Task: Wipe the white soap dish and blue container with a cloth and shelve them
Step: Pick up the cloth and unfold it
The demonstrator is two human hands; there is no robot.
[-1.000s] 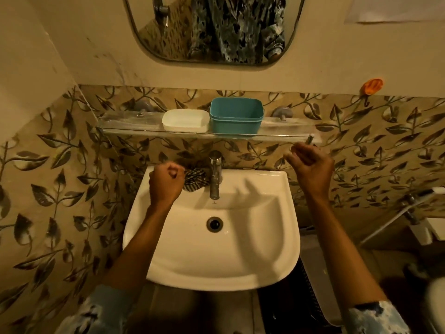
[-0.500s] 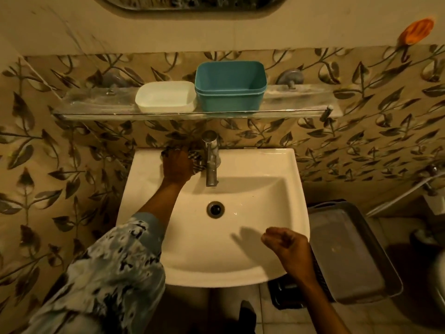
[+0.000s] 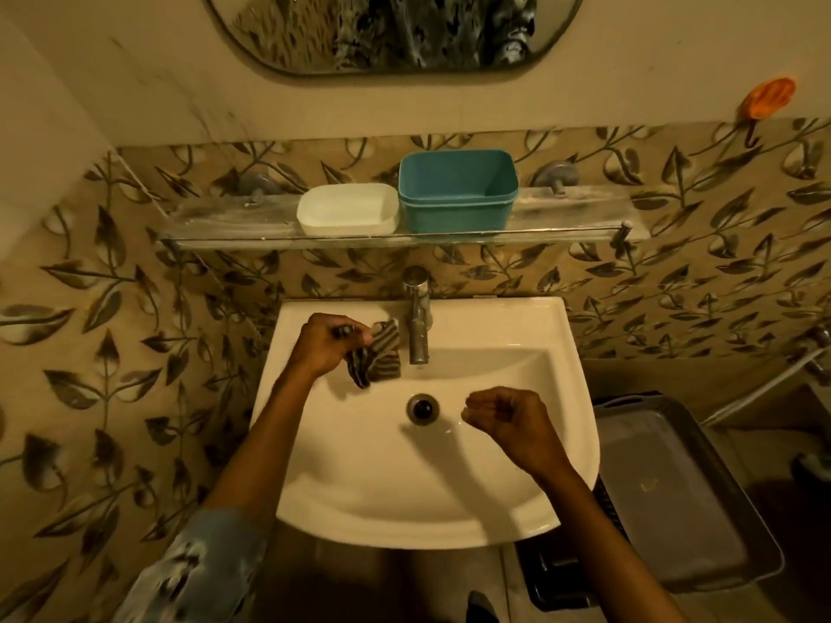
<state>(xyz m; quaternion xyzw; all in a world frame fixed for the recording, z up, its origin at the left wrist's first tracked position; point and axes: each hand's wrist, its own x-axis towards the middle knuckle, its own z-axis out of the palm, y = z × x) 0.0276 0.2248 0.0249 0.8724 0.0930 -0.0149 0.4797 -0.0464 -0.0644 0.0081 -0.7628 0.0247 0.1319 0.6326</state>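
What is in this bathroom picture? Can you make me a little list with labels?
place: sink under a glass shelf
left hand: grip shut on striped cloth, beside the tap
right hand: loosely curled, holding nothing, over the basin
soap dish: white, on shelf
container: blue, on shelf, right of dish
mirror: above shelf
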